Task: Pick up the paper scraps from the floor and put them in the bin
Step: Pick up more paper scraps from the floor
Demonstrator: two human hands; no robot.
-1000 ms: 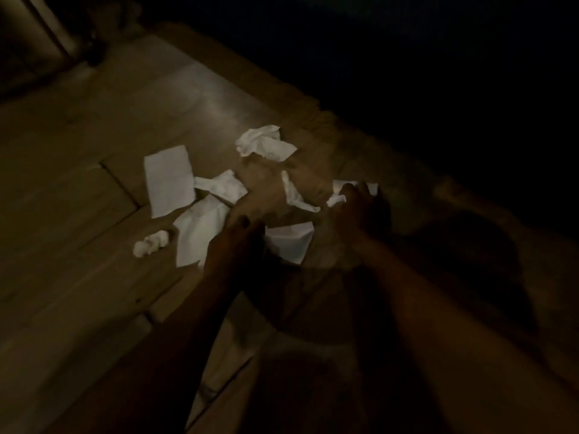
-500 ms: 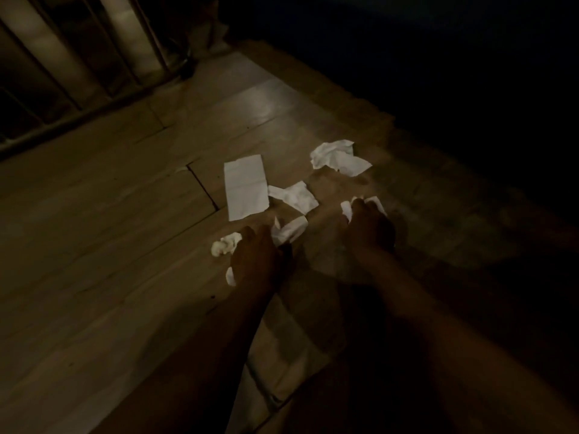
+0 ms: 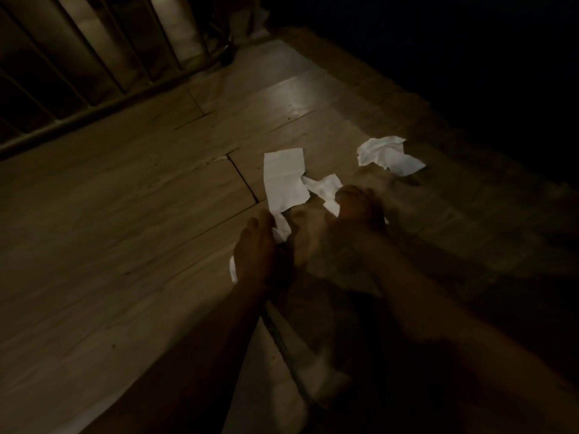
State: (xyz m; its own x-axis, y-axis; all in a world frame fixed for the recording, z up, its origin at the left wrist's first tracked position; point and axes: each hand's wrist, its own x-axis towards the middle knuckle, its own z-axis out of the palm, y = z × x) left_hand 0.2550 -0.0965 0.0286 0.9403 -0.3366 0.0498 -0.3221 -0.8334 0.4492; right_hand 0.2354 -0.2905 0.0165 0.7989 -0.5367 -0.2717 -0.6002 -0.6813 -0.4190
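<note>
White paper scraps lie on a dim wooden floor. A flat rectangular scrap sits just beyond my hands, and a crumpled scrap lies farther right. My left hand is closed on scraps, with white paper showing at its fingertips and under its wrist side. My right hand is blurred and rests its fingers on a small crumpled scrap. A sliver of white shows at its right edge. No bin is in view.
A metal railing with vertical bars runs along the floor's far left edge. The right and far side of the view is black and unreadable. A dark seam crosses the floor boards beside the flat scrap.
My left hand has closed over the scraps in front of it, and the small ball at its left is gone from view. My right hand moved left onto the small crumpled scrap.
</note>
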